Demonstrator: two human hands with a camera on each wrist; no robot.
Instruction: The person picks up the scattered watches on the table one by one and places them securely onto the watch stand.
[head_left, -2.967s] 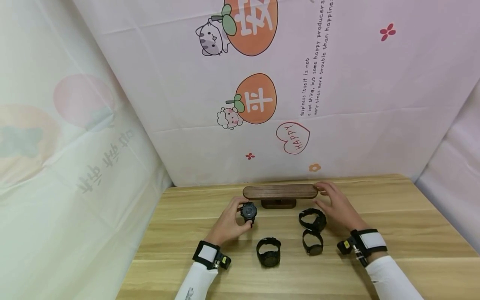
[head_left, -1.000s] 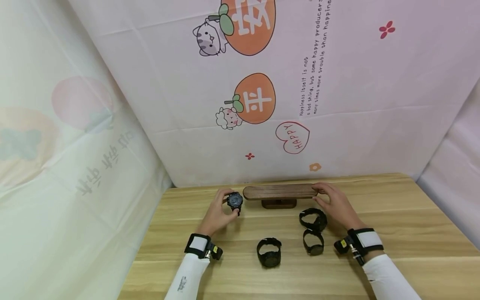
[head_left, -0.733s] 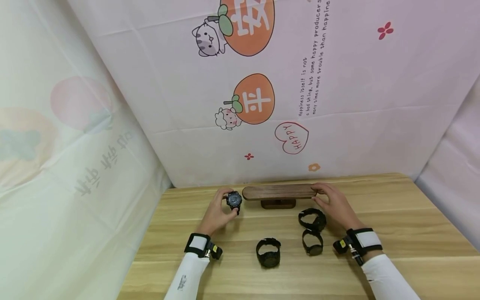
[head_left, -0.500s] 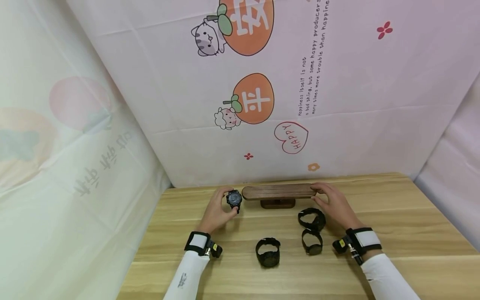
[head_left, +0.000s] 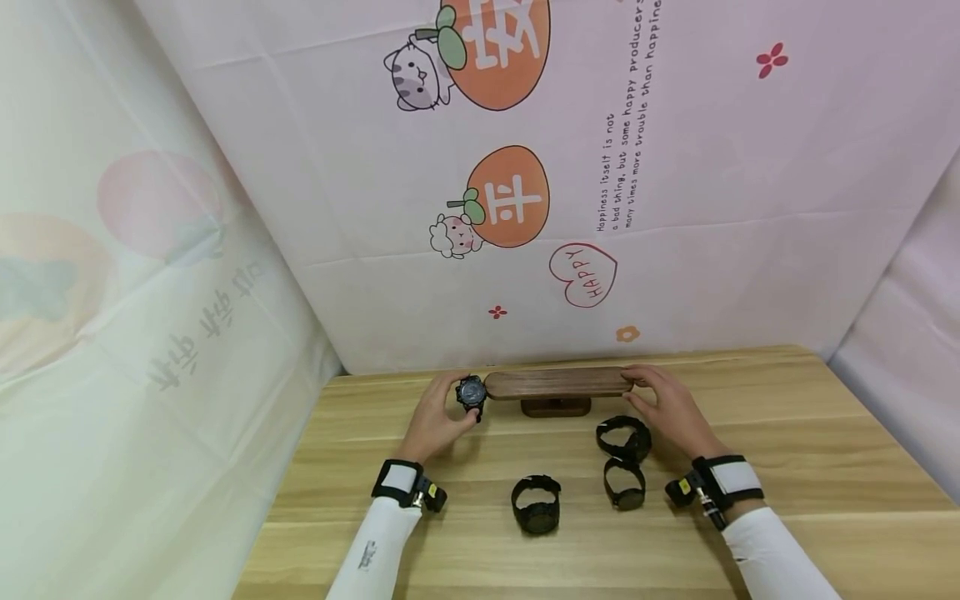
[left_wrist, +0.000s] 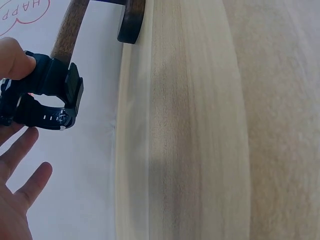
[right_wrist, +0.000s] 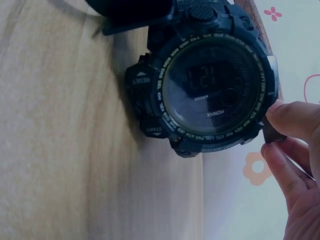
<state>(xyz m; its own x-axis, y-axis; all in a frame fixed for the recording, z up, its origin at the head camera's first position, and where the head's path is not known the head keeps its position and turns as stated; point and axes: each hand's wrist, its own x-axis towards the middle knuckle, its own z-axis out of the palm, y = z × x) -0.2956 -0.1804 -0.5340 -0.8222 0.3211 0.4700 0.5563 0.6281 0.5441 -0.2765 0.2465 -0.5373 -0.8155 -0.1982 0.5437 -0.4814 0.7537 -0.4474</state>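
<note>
My left hand (head_left: 437,423) pinches a black wristwatch (head_left: 472,392) between thumb and fingers, right at the left end of a dark wooden bar-shaped watch stand (head_left: 558,383). In the left wrist view the strap of this watch (left_wrist: 42,112) forms a closed loop, and the bar (left_wrist: 70,30) runs up behind it. My right hand (head_left: 675,412) grips the bar's other end with thumb and fingers. Just below that hand stands another black digital watch (head_left: 633,442), whose round face fills much of the right wrist view (right_wrist: 212,95).
A smaller black watch (head_left: 625,485) sits just in front of the one by my right hand. Nearer the middle front is a further black watch (head_left: 537,506). All rest on the wood-grain table (head_left: 787,483), with a printed cloth (head_left: 375,208) hanging behind the stand.
My left hand has carried the watch left and back from in front of the bar, then slightly further back to the bar's left end. The right hand keeps its place on the bar.
</note>
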